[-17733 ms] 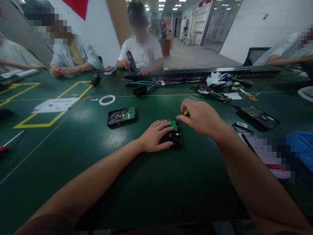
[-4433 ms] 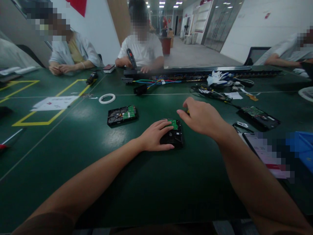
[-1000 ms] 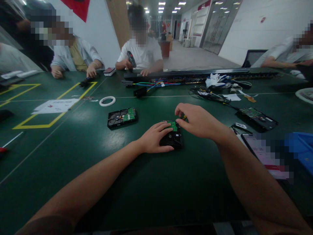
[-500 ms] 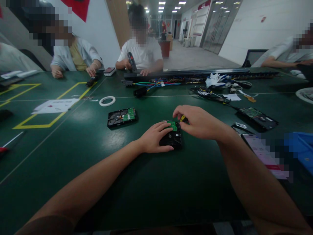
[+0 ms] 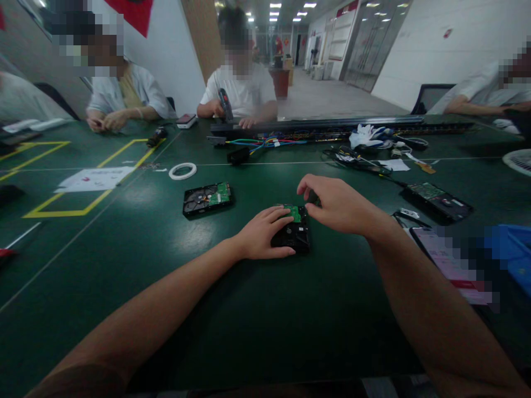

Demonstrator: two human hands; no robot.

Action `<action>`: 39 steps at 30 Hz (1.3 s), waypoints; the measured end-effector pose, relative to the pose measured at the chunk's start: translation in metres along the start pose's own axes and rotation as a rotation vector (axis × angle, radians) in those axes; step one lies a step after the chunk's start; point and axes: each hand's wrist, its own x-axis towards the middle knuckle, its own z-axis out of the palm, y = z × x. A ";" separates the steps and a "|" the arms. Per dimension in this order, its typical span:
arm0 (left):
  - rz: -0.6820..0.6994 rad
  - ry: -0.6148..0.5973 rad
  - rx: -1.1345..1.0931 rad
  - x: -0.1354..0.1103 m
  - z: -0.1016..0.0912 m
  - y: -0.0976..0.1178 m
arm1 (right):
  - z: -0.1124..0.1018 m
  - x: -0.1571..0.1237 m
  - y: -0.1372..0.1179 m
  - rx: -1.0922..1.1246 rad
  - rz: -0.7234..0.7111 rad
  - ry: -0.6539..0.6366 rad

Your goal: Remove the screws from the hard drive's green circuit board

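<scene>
A black hard drive (image 5: 302,236) with a green circuit board lies on the table in front of me. My left hand (image 5: 265,235) rests over its left part, fingers across the board and thumb along the near edge, holding it in place. Just above the drive's far right corner is my right hand (image 5: 332,204), its fingers curled round a small handle (image 5: 314,197). Only a dark bit of that handle shows between thumb and forefinger; its tip is hidden. Farther left on the table sits a second hard drive (image 5: 207,200), apart from both hands.
A white tape ring (image 5: 183,171) and a paper sheet (image 5: 93,179) lie to the left. Cables (image 5: 357,160), white gloves (image 5: 369,136), another hard drive (image 5: 435,202), a phone (image 5: 450,260) and a blue bin (image 5: 512,254) are on the right. Co-workers sit across the green table (image 5: 232,331).
My right hand has turned slightly, and the handle's yellow part no longer shows. My left hand and the drive stay put. At the far left, a co-worker's hand has drawn back from a dark tool.
</scene>
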 end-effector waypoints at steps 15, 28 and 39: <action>0.001 -0.018 0.031 -0.001 -0.001 -0.001 | -0.004 0.001 0.006 -0.039 -0.014 -0.037; 0.004 0.003 0.024 0.000 0.001 -0.001 | -0.001 -0.001 -0.002 -0.174 0.109 0.014; 0.009 -0.003 0.020 0.001 0.000 -0.001 | -0.003 0.000 -0.004 -0.089 0.136 0.125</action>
